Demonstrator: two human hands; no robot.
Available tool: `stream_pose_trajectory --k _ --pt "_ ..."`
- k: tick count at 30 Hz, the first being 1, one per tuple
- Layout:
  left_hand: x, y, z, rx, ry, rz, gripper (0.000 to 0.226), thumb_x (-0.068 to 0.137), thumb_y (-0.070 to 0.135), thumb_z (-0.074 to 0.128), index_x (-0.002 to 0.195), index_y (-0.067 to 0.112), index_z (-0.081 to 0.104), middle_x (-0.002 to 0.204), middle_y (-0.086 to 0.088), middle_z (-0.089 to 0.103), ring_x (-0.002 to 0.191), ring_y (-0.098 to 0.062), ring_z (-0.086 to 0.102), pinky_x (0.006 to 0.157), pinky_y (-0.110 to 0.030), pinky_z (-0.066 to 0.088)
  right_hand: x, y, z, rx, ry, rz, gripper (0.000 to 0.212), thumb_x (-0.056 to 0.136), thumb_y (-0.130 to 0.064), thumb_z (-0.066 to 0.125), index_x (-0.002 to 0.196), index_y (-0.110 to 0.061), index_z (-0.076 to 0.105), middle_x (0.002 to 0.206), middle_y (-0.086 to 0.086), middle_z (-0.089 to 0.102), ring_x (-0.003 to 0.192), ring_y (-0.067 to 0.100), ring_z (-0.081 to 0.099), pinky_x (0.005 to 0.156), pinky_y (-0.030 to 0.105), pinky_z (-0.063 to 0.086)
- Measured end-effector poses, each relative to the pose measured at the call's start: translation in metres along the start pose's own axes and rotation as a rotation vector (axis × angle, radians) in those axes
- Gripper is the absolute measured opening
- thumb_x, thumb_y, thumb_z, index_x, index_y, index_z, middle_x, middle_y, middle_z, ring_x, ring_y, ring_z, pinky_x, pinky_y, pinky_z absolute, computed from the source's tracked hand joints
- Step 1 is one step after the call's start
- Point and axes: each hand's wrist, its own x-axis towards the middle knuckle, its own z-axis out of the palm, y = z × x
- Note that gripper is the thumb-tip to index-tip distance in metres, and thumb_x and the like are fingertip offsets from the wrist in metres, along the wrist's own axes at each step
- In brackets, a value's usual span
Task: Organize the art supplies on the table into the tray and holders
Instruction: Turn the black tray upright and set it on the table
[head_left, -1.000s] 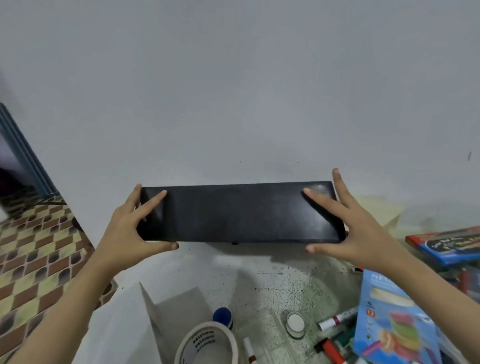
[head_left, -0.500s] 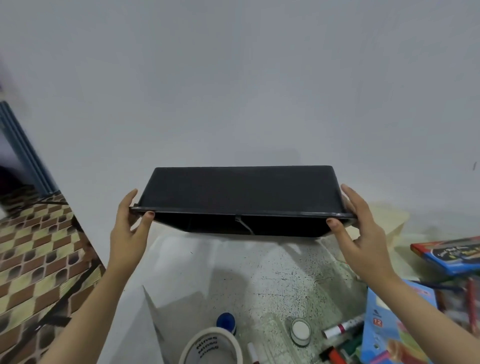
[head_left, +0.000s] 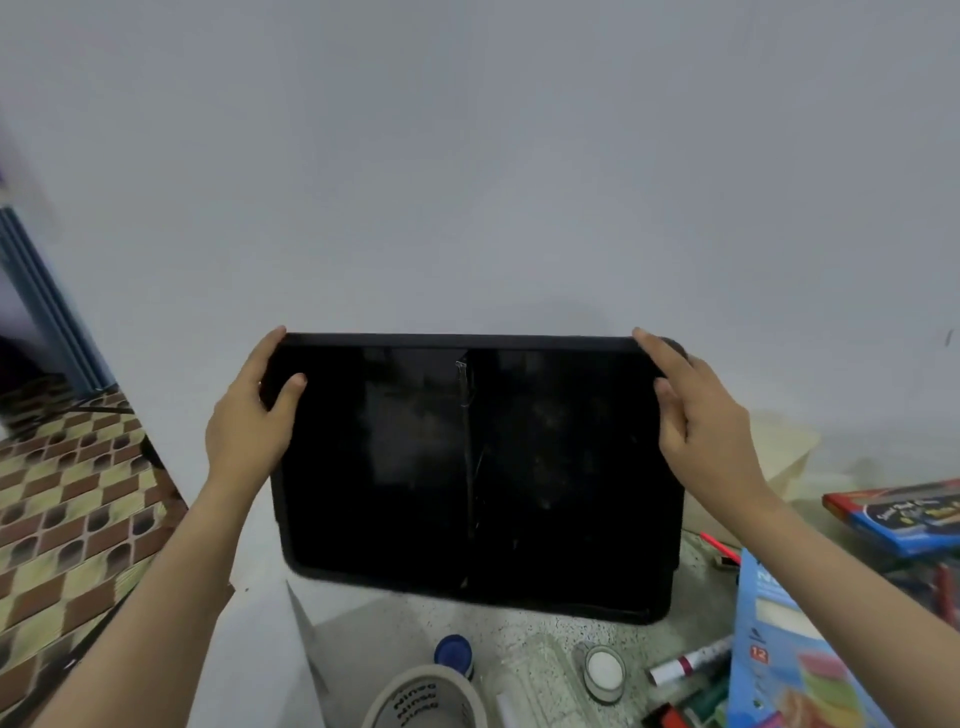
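I see both hands, left hand (head_left: 249, 421) & right hand (head_left: 701, 431), grip closed on black rectangular plastic tray (head_left: 472, 478), tilted up. Risk: lower edge swings into white tape roll (head_left: 426, 699) or blue-capped bottle (head_left: 453, 652) on worktop (head_left: 519, 623).

A home craft corner: patterned floor tiles (head_left: 67, 499), plain wall (head_left: 467, 156), speckled table (head_left: 519, 629) strewn with markers (head_left: 691, 662).
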Motion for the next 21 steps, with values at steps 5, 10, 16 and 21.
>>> stream_pose_trajectory --k 5,10,16,21 --pt "0.002 -0.008 0.003 0.162 -0.039 0.047 0.061 0.095 0.012 0.049 0.144 0.042 0.026 0.142 0.004 0.046 0.107 -0.026 0.056 0.077 -0.033 0.042 0.003 0.010 0.007 0.035 0.010 0.054 0.046 0.095 -0.006 0.042 0.136 -0.026 0.047 0.114 0.007 0.060 0.095 0.017 0.058 0.083 0.005 0.034" --pt "-0.002 -0.020 0.010 0.258 -0.199 0.010 0.078 0.089 -0.001 0.051 0.148 0.036 0.017 0.117 -0.014 0.062 0.089 -0.033 0.061 0.073 -0.037 0.049 -0.004 0.020 0.013 0.068 -0.083 0.073 0.056 0.090 -0.002 0.056 0.139 -0.025 0.043 0.121 0.004 0.055 0.107 0.007 0.049 0.090 -0.002 0.027" --pt "-0.024 -0.042 0.029 0.353 -0.330 -0.058 0.088 0.085 -0.003 0.056 0.149 0.035 0.009 0.100 -0.011 0.055 0.076 -0.020 0.051 0.062 -0.027 0.040 -0.026 0.027 0.026 0.091 -0.146 0.147 0.068 0.090 0.002 0.051 0.146 -0.027 0.028 0.126 0.007 0.046 0.101 0.000 0.041 0.088 -0.002 0.027" --pt "-0.021 -0.048 0.027 0.332 -0.353 -0.033 0.094 0.086 -0.001 0.056 0.148 0.036 -0.003 0.099 -0.011 0.054 0.081 -0.023 0.052 0.068 -0.032 0.043 -0.025 0.027 0.028 0.039 -0.190 0.204 0.073 0.094 -0.006 0.048 0.151 -0.023 0.004 0.138 0.010 0.040 0.120 0.019 0.042 0.095 0.022 0.033"
